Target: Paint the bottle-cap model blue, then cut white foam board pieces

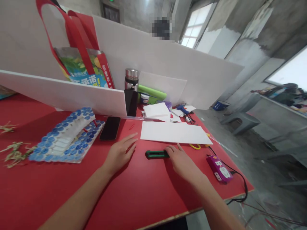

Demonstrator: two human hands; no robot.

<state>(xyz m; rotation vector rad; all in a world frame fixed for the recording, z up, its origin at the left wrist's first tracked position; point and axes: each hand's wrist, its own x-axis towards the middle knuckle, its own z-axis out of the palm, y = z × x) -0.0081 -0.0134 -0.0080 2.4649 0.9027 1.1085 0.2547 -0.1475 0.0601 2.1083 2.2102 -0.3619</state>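
Observation:
My left hand (120,155) rests on the red table (134,191) with its fingers spread and nothing in it, right of a black phone (110,128). My right hand (179,158) lies over the right end of a green and black cutter (155,154), fingertips touching it. The fingers of that hand are partly curled, and whether they grip the cutter is hard to tell. Just beyond the cutter lies a white rectangular board (174,132). A small red stick (132,126) sits between the phone and the board.
Blue-and-white craft piece (69,137) at left; upright white panel (96,99) behind it. Purple power socket (219,168) with a cable at right. Yellow scissor handles (195,147) show under the board. Steel flask (131,79), white scraps (157,111) and blue glue gun (182,109) farther back.

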